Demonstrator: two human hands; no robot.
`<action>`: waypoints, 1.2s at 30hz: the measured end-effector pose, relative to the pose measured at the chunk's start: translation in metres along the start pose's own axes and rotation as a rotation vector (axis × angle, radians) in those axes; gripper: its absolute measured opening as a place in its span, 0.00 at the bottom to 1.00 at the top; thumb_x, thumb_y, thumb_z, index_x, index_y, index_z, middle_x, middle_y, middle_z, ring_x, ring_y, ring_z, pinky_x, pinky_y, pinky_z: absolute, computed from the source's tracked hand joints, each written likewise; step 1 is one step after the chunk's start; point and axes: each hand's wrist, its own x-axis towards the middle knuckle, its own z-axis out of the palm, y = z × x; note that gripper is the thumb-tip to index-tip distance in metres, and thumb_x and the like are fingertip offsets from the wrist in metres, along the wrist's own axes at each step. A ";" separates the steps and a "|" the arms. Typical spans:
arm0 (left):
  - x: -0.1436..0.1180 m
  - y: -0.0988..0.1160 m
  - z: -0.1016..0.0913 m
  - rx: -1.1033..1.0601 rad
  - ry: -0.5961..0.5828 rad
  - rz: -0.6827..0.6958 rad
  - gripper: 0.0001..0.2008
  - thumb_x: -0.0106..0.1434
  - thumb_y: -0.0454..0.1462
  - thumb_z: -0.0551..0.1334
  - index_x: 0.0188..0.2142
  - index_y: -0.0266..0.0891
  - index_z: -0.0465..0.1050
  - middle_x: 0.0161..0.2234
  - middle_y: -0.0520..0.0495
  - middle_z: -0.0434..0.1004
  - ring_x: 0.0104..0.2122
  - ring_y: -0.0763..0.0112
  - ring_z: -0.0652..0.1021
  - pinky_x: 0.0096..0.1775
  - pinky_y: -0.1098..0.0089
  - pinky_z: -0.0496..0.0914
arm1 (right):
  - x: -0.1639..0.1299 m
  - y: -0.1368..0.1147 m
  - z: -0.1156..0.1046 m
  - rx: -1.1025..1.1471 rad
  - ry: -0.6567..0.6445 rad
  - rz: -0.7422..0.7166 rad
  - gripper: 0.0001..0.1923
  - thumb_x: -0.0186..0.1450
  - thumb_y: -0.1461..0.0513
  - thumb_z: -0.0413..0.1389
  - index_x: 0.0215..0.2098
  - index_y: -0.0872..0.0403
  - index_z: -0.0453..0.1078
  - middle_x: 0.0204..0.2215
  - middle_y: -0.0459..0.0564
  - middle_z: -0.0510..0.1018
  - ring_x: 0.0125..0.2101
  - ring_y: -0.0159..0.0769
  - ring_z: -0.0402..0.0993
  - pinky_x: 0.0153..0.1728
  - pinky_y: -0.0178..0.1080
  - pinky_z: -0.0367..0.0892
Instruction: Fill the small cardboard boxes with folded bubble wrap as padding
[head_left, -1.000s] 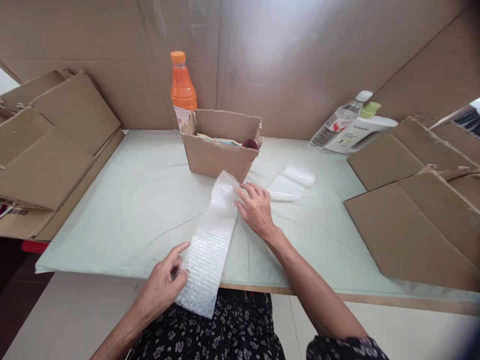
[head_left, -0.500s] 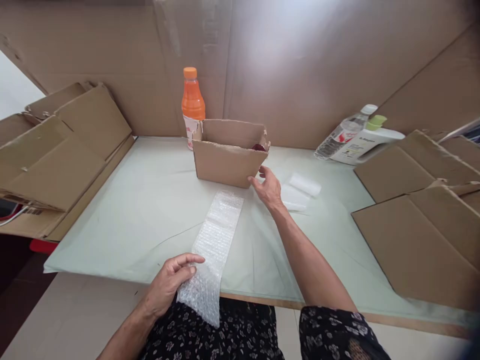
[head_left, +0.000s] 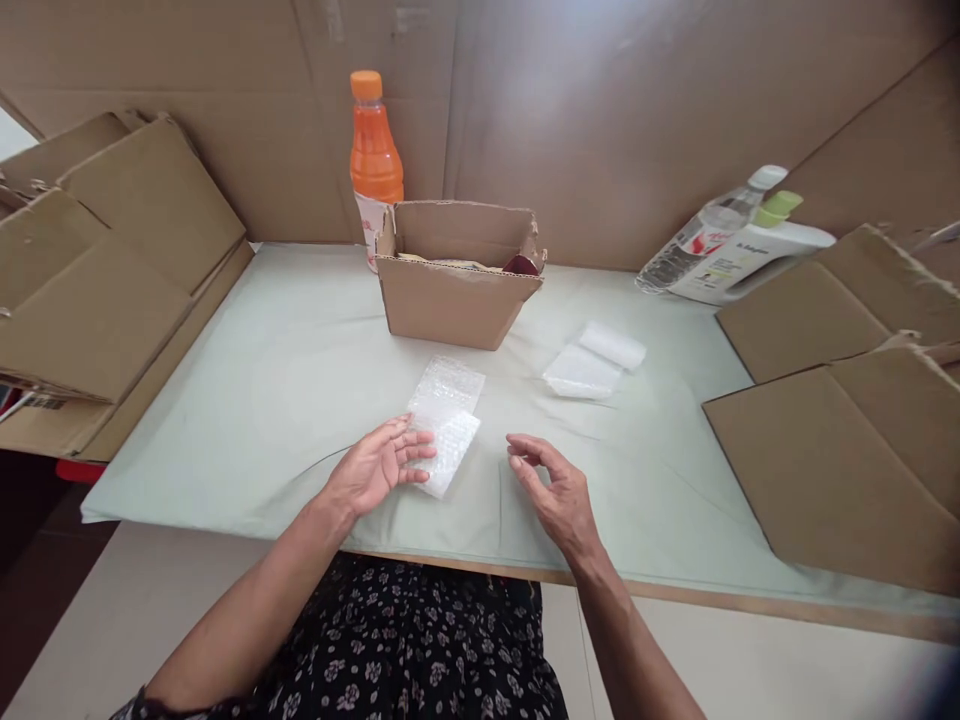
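**Bubble wrap folded over, box not yet wrapped or filled further**

The clear strip of bubble wrap lies on the pale green table cover, doubled over on itself so that its near half sits on top of the far half. The left hand rests flat on the near edge of that fold, fingers stretched out and pressing it down, not gripping. The right hand hovers just beside the wrap, loosely curled and holding nothing.

Judging from this layout, the folding is partly done: one fold is made and held, but the piece is not yet tucked around anything. The small open brown cardboard box stands beyond the wrap, apart from it, with a few items inside that cannot be made out clearly. A second, smaller folded piece of bubble wrap lies to the right. An orange drink bottle stands behind the box; flattened brown cardboard sheets lie at both sides.
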 end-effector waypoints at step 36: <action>-0.014 -0.041 -0.053 1.547 0.259 1.030 0.19 0.67 0.39 0.61 0.57 0.40 0.72 0.50 0.39 0.77 0.51 0.54 0.74 0.53 0.54 0.67 | -0.022 -0.033 0.069 -0.374 -0.212 -0.399 0.15 0.69 0.66 0.54 0.52 0.49 0.74 0.49 0.54 0.81 0.52 0.49 0.74 0.48 0.52 0.68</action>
